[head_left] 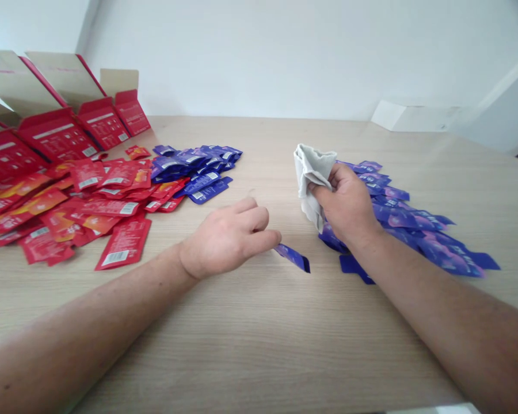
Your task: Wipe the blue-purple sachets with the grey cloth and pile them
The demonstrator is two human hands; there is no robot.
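Note:
Between the thumb and fingers of my left hand (231, 236) is a small blue sachet (294, 257), held tilted just above the table. My right hand (349, 198) grips a crumpled light grey cloth (313, 175), its folds sticking up past the fingers. Under and beyond the right hand lies an overlapping spread of blue-purple sachets (418, 221), partly covered by my hand and forearm. Farther left, a heap of blue sachets (194, 164) with white barcode labels sits against a larger pile of red and orange sachets (82, 210).
Several red cardboard boxes (56, 135) with raised flaps stand in a row at the back left. A white box (414, 117) is by the wall at the back right. The wooden table (259, 345) meets a white wall behind.

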